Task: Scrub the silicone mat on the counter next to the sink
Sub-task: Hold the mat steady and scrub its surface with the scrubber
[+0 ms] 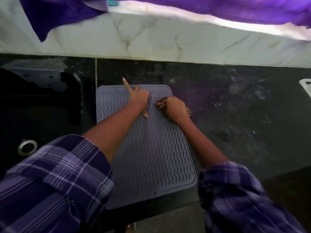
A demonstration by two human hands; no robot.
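A grey silicone mat with wavy ridges lies flat on the black counter, just right of the sink. My left hand rests on the mat's far part, palm down, with the fingers spread and the index finger pointing past the far edge. It holds nothing. My right hand is clenched on the mat near its far right edge. Something small and dark, which looks like a scrub pad, pokes out of the fist, and most of it is hidden.
A black sink with a metal drain lies to the left of the mat. White tiles back the counter and purple cloth hangs above. A white object shows at the right edge. The counter's front edge runs below the mat.
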